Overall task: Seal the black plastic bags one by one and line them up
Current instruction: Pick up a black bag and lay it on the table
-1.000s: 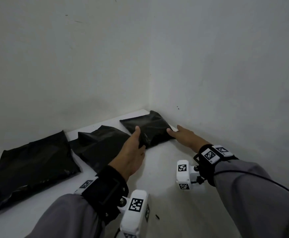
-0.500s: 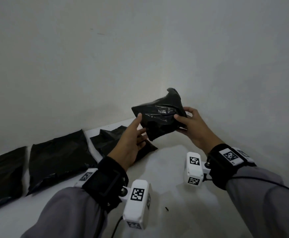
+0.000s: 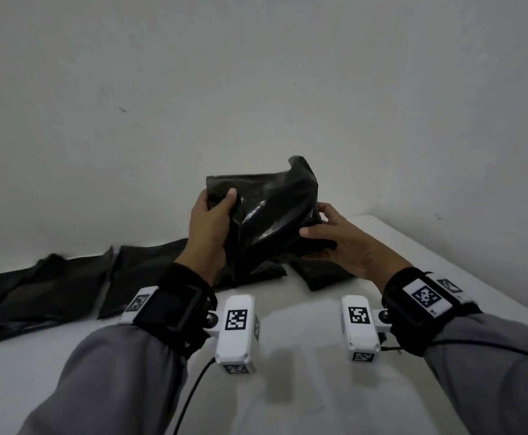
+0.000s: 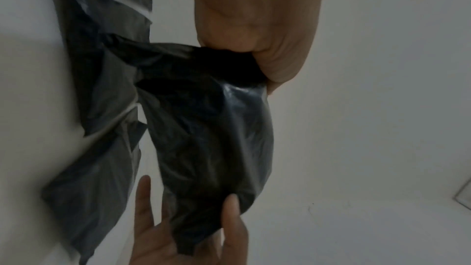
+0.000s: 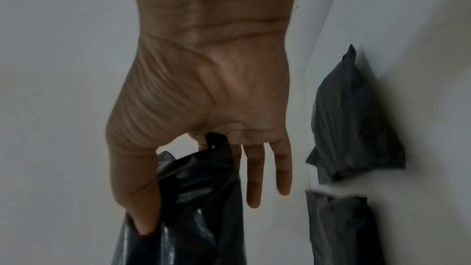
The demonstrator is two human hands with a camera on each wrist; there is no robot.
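Observation:
I hold a crumpled black plastic bag (image 3: 269, 215) in the air over the white table (image 3: 313, 365), in front of the wall. My left hand (image 3: 218, 202) grips its upper left corner, thumb in front and fingers behind. My right hand (image 3: 317, 221) pinches its right edge between thumb and fingers. In the left wrist view the bag (image 4: 211, 128) hangs from my left palm (image 4: 254, 27), with the right hand's fingers (image 4: 229, 219) on its far end. In the right wrist view my thumb (image 5: 142, 219) presses into the bag (image 5: 198, 198); two fingers (image 5: 254, 178) stay straight beside it.
More black bags lie flat along the back wall: one below my hands (image 3: 319, 274), one left of it (image 3: 143, 274), another at far left (image 3: 30, 293). They also show in the wrist views (image 4: 102, 92) (image 5: 356, 118). The table's right edge (image 3: 444, 262) meets the side wall.
The bag lay flat in the table's corner a second ago. Both hands lifted it, brought it toward me, and my left hand now grips its corner.

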